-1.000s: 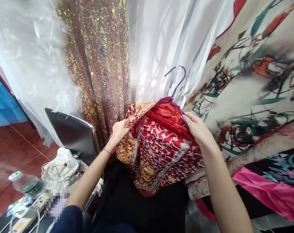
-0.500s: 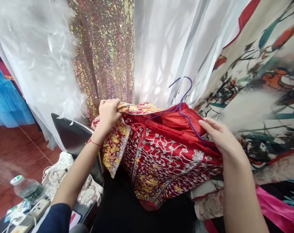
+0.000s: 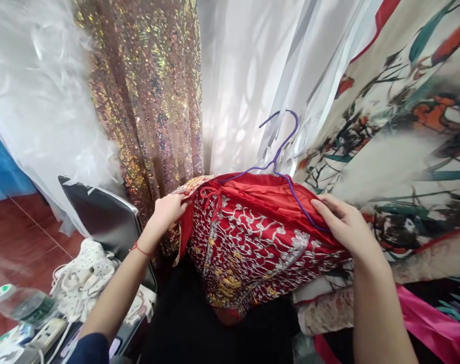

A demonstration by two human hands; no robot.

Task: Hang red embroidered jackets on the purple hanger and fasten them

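Evidently soft and slippery, the red embroidered garment (image 3: 253, 242) hangs in front of the person at chest height, draped over a thin purple hanger (image 3: 276, 162) whose hook stands free above the collar and is caught on nothing that shows. The satin lining shines and bunches at the neck, so the cloth would likely slide off such a narrow wire if tipped. The dense silver and gold stitching probably makes it heavier and stiffer than plain silk, and the threads could snag.

The left hand (image 3: 167, 210) has its fingers closed on the garment's left edge, pinching a fold just below the shoulder. The right hand (image 3: 343, 225) lies over the right shoulder, fingers stretched along the cloth above the hanger's arm. The thumb is hidden, so whether it truly grips cannot be told. The shoulders, where wire backs the fabric, look like the safest places to hold it — not the loose hem.

Behind it hang a sequin gown (image 3: 146, 101), white gauze (image 3: 245, 76) and a printed fabric (image 3: 404, 126) — all close by. A chair (image 3: 101, 217) and a water bottle (image 3: 17, 303) sit at lower left.
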